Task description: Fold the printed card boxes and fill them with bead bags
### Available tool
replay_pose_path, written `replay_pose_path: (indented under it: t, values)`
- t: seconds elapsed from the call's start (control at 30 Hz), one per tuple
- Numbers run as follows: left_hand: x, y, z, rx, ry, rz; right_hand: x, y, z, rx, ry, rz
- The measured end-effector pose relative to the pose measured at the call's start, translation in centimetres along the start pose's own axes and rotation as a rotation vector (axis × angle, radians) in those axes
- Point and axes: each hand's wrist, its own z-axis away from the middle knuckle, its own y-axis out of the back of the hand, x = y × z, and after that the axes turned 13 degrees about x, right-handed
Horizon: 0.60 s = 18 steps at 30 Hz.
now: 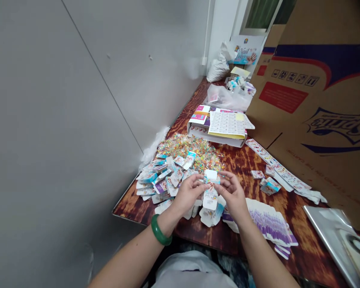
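While the left hand [191, 191] and right hand [233, 193] pinch an open-flapped carton [210, 199] between them, purple-and-white flat cartons [267, 222] lie fanned on the wood-grain table [238, 165].

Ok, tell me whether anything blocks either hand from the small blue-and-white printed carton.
Nothing visible does: the left hand and right hand both hold the small blue-and-white printed carton directly. The pile of other cartons lies off to the left, not between them.
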Motion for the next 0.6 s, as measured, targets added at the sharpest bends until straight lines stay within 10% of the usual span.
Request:
replay_pose_path:
  t: [0.6]
  values:
    - [2.3,1.5,-1.1,-0.413,-0.116,-0.297,0.4,0.7,-0.8,-0.134,-0.086,0.073]
